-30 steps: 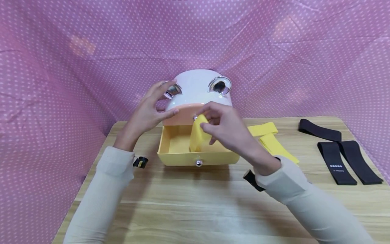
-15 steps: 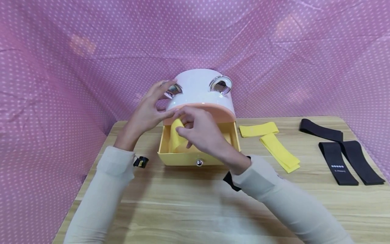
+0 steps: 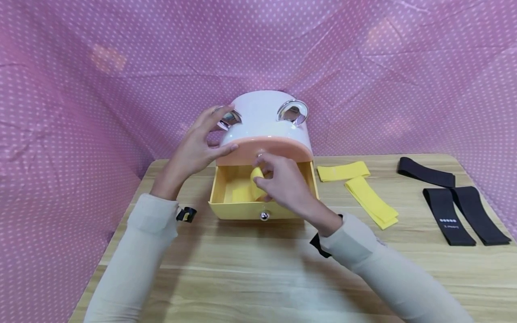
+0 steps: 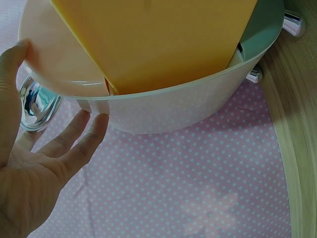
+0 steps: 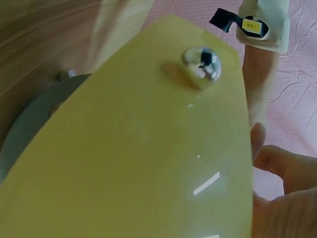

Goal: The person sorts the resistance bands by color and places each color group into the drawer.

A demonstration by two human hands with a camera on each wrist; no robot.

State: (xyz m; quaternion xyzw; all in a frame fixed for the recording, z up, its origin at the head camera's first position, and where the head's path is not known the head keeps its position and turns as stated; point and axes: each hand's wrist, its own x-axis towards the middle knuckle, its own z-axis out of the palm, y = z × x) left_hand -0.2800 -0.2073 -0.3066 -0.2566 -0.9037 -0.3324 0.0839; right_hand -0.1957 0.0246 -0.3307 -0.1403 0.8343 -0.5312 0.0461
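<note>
A white drawer box (image 3: 264,107) with silver rings stands at the back, its lower yellow drawer (image 3: 234,211) pulled out and its peach drawer (image 3: 242,154) closed. Spread across the box's left front corner is my left hand (image 3: 194,146). In the left wrist view its thumb (image 4: 20,52) touches the peach front and fingertips meet the white side. Over the open drawer, my right hand (image 3: 284,184) pinches a yellow resistance band (image 3: 256,181) between thumb and fingers. A flat yellow stretch lies on the drawer floor beside it. In the right wrist view the drawer front hides the band.
To the right of the box lie two yellow bands (image 3: 371,202) on the wooden table (image 3: 242,269). Farther right are three black bands (image 3: 448,217). A pink dotted cloth (image 3: 161,67) hangs behind and at the sides.
My right hand moved the yellow band left across the drawer, then back right and lower, leaving a flat yellow part on the drawer floor. My left hand stayed at the box.
</note>
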